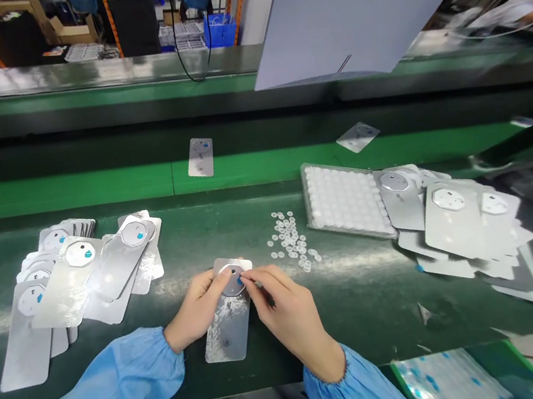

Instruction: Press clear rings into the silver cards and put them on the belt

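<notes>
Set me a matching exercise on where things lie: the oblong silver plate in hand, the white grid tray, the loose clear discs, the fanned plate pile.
Things
1. oblong silver metal plate
2. white rectangular grid tray
3. small clear round discs
4. fanned pile of silver plates

Places
A. left end of the green bench
B. between left hand and right hand
C. right of the discs
D. loose, just beyond the right hand

Pairs: 1-B, 2-C, 3-D, 4-A

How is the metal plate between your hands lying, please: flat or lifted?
Flat, it seems: the metal plate lies on the green bench, left hand holding its top edge, right hand touching its round disc.
</notes>
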Tool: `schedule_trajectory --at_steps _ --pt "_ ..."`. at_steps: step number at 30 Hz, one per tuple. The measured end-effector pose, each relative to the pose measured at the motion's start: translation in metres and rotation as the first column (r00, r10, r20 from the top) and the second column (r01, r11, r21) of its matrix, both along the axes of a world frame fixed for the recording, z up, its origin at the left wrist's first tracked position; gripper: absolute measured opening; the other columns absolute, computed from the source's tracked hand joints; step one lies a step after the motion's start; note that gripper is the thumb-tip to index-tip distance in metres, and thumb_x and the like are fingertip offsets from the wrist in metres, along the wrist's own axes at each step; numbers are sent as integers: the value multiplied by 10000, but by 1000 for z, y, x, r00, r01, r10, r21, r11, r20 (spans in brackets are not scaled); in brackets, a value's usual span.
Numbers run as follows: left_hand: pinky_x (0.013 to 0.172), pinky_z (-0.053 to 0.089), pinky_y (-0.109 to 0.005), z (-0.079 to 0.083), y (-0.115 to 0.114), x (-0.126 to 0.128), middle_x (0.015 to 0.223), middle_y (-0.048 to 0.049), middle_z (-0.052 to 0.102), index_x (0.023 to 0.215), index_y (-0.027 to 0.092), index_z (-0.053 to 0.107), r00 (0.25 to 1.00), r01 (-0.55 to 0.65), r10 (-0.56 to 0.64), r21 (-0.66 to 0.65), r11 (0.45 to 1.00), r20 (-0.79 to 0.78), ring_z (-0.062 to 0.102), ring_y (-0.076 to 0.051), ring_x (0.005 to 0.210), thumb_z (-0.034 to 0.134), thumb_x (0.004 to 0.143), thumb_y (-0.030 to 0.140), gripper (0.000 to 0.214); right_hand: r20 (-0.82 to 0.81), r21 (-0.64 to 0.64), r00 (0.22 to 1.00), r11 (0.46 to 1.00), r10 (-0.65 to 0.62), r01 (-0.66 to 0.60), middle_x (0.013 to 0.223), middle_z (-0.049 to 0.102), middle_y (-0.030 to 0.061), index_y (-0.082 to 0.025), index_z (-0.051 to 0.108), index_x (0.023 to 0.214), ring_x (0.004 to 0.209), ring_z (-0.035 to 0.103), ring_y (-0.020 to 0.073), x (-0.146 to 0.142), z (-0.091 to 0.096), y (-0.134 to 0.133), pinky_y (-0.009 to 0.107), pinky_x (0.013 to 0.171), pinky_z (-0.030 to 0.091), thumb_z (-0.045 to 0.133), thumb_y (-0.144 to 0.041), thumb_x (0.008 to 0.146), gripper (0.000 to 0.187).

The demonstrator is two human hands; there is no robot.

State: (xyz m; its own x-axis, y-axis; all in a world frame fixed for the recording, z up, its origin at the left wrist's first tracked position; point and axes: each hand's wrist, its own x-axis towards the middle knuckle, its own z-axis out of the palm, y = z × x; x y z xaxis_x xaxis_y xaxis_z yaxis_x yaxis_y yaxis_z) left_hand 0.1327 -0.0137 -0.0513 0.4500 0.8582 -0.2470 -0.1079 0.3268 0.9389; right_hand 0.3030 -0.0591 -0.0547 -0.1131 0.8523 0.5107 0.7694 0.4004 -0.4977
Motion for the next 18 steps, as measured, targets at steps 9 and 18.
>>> schedule_trajectory --at_steps 9,18 --pt "854 518 -295 -3 1 0 1072 -78 790 1223 158 774 1000 -4 5 -37 999 14 697 -224 932 631 963 504 455 306 63 952 997 16 -38 890 733 53 -169 651 1033 606 647 122 1 5 5 267 514 436 449 -184 1082 209" --pt "738 560 -300 4 2 2 978 -116 800 1153 108 776 983 -65 114 -311 948 143 754 -266 838 808 784 574 595 -85 187 977 966 195 -176 904 737 68 -213 675 1068 787 705 173 20 -12 5 281 656 568 565 -121 1011 155"
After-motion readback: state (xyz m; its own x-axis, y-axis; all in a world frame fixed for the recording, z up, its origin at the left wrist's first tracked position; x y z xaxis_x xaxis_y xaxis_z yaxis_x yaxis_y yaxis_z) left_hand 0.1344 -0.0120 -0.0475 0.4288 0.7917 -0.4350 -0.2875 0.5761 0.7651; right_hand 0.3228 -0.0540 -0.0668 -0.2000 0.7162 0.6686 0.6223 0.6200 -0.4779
